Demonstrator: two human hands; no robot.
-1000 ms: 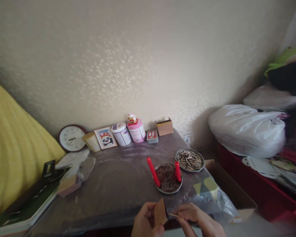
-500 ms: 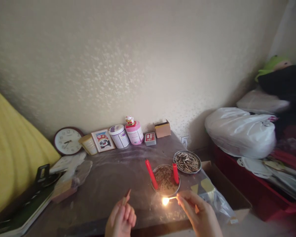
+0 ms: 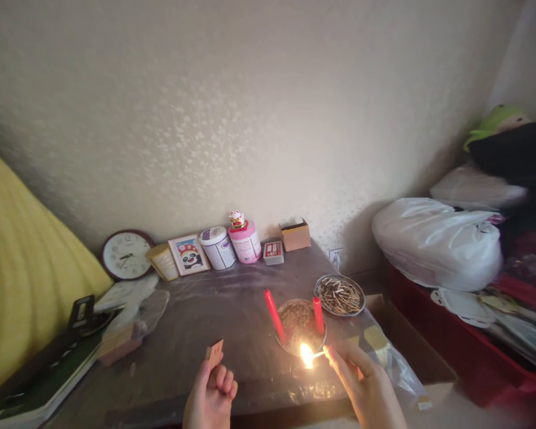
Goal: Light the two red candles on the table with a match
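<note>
My right hand (image 3: 365, 378) pinches a burning match (image 3: 319, 354), its flame large at the left end. The flame is in front of the near rim of a round dish (image 3: 300, 313) filled with a grainy material. Two red candles stand in that dish: a taller, tilted left candle (image 3: 274, 316) and a shorter right candle (image 3: 318, 316). No flame shows on either wick. My left hand (image 3: 212, 390) is closed with a small flat brown card (image 3: 215, 354) held upright between thumb and fingers, left of the dish and apart from it.
A plate of used matches (image 3: 339, 295) sits behind the dish. Along the wall stand a clock (image 3: 127, 255), a panda picture (image 3: 189, 255), tins (image 3: 245, 241) and a small carton (image 3: 295, 234). A plastic bag (image 3: 399, 363) lies at the right table edge; a yellow curtain (image 3: 31, 280) hangs left.
The match flame has grown larger and brighter, and the match has shifted slightly right. My left hand has moved left and turned the card so its flat face shows.
</note>
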